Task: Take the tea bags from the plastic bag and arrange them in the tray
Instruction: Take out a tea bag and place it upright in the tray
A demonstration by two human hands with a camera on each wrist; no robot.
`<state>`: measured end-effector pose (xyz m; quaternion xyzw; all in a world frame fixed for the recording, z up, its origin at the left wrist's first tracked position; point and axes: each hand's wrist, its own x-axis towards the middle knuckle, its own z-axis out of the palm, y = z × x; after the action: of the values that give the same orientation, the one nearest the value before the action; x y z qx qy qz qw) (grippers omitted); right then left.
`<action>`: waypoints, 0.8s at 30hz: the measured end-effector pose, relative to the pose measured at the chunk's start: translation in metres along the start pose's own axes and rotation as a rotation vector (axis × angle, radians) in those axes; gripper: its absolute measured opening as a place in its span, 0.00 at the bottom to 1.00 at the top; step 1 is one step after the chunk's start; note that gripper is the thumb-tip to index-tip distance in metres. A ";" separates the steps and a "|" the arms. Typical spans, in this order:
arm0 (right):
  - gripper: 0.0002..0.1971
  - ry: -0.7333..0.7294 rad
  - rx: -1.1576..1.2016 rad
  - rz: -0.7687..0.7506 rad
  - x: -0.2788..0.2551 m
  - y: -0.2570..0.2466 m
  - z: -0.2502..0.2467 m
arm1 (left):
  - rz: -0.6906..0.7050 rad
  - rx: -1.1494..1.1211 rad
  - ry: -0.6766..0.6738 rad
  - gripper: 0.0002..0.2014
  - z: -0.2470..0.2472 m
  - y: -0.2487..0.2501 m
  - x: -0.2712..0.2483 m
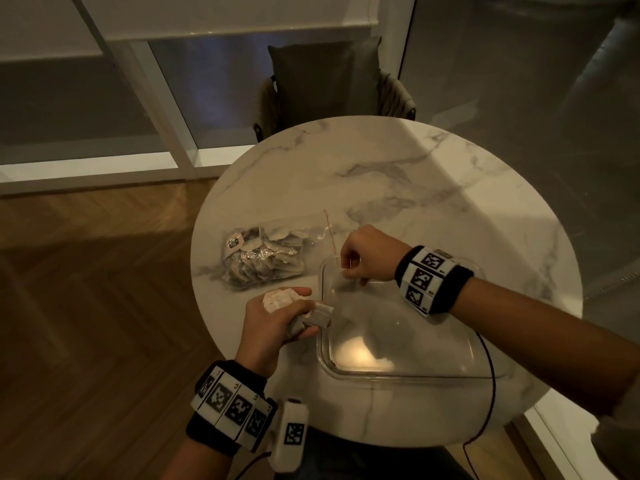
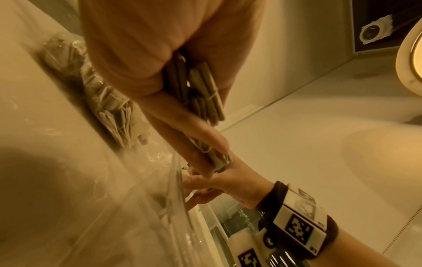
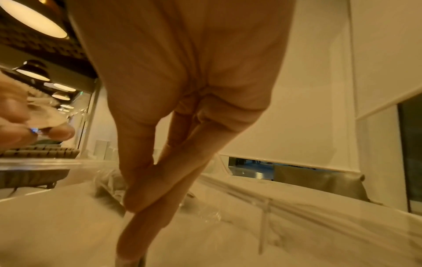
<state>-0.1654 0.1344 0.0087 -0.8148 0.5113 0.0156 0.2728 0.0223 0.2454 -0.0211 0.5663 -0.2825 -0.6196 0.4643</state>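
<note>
A clear plastic bag [image 1: 263, 261] [image 2: 109, 101] full of tea bags lies on the round marble table [image 1: 398, 174], its mouth toward the tray. Right of it stands a clear tray [image 1: 398, 377] [image 3: 262, 191]. My left hand [image 1: 308, 311] [image 2: 137, 54] hovers at the tray's left rim and grips a stack of grey tea bags [image 1: 313, 320] [image 2: 200, 94], their pale tags [image 1: 277, 299] bunched above the thumb. My right hand [image 1: 356, 271] [image 3: 182, 90] reaches into the tray's far-left corner, thumb and fingers pinched on a thin tea bag that barely shows.
A dark chair [image 1: 332, 84] stands at the table's far side. A black cable [image 1: 488, 375] hangs over the near right edge by the tray. Wooden floor lies beyond the table's left edge, close to the bag.
</note>
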 end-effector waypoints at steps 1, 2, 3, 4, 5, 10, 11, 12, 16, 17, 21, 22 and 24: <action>0.03 0.006 -0.057 -0.003 0.002 -0.002 0.001 | 0.003 -0.001 0.003 0.09 -0.001 0.000 0.000; 0.03 0.016 -0.117 -0.006 0.002 -0.004 0.001 | 0.004 -0.001 0.006 0.09 -0.002 0.000 0.000; 0.03 0.023 -0.172 -0.009 0.001 -0.006 0.002 | 0.004 -0.002 0.010 0.09 -0.003 0.000 0.000; 0.04 0.028 -0.220 -0.012 0.000 -0.008 0.003 | 0.002 -0.002 0.014 0.09 -0.003 0.000 0.001; 0.04 0.030 -0.262 -0.012 -0.001 -0.009 0.003 | 0.001 -0.002 0.019 0.09 -0.003 0.000 0.001; 0.04 0.035 -0.352 0.013 -0.007 -0.012 0.002 | 0.005 -0.001 0.014 0.09 -0.002 0.000 0.000; 0.04 0.034 -0.359 0.013 -0.008 -0.012 0.000 | 0.007 -0.001 0.010 0.09 -0.001 0.000 0.000; 0.03 0.033 -0.364 0.013 -0.009 -0.012 -0.001 | 0.009 -0.002 0.008 0.09 -0.001 0.000 0.000; 0.03 0.007 -0.372 0.027 -0.011 -0.017 -0.003 | 0.016 -0.001 0.000 0.09 0.000 -0.001 0.000; 0.03 0.003 -0.378 0.028 -0.011 -0.018 -0.003 | 0.019 -0.002 -0.003 0.09 0.000 -0.002 0.000; 0.06 0.043 -0.402 0.032 -0.009 -0.022 -0.001 | 0.039 -0.019 -0.008 0.08 0.000 -0.003 0.000; 0.07 0.059 -0.401 0.034 -0.010 -0.022 -0.001 | 0.040 -0.030 -0.004 0.08 -0.001 -0.004 0.000; 0.09 0.081 -0.397 0.036 -0.011 -0.021 -0.002 | 0.035 -0.056 0.006 0.07 -0.001 -0.006 0.001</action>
<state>-0.1533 0.1496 0.0227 -0.8432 0.5234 0.0881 0.0856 0.0221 0.2473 -0.0265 0.5499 -0.2735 -0.6173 0.4916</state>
